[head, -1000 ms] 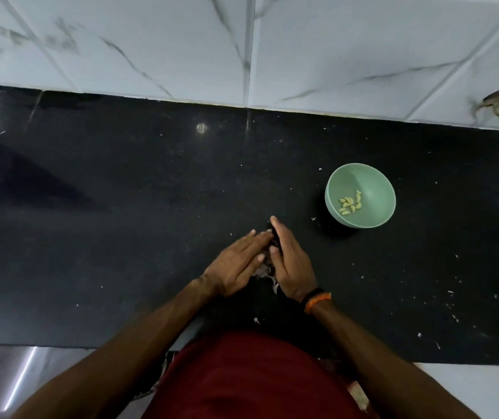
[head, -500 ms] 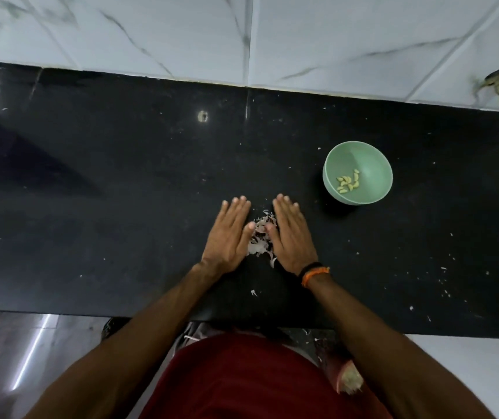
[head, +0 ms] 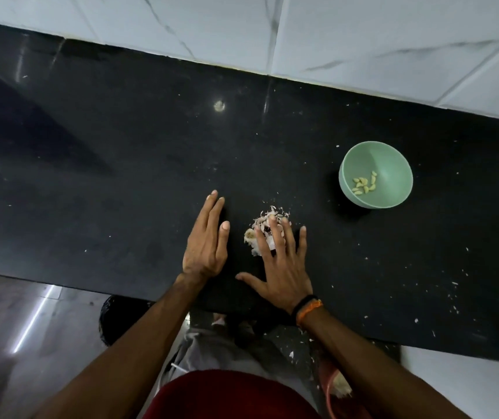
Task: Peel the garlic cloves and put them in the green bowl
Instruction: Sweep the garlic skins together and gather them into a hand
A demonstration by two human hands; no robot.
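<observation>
The peeled garlic cloves (head: 364, 186) lie together at the bottom of the green bowl (head: 393, 164), a small group of pale yellow pieces. The bowl stands upright on the black counter (head: 121, 176), to the right and a little farther from the person than the hands. A heap of garlic skins (head: 267, 220) lies on the counter between the two hands, well apart from the bowl. The right hand (head: 281, 267) lies flat with its fingers straight and spread, and its fingertips rest on the near side of the heap; it holds nothing. The left hand (head: 205, 246) is flat too, with the fingers straight and close together, just beside the heap but not touching it. Small white bits of skin are scattered over the counter, mostly on the right side. On the right wrist there are a black and an orange band (head: 308, 308).
</observation>
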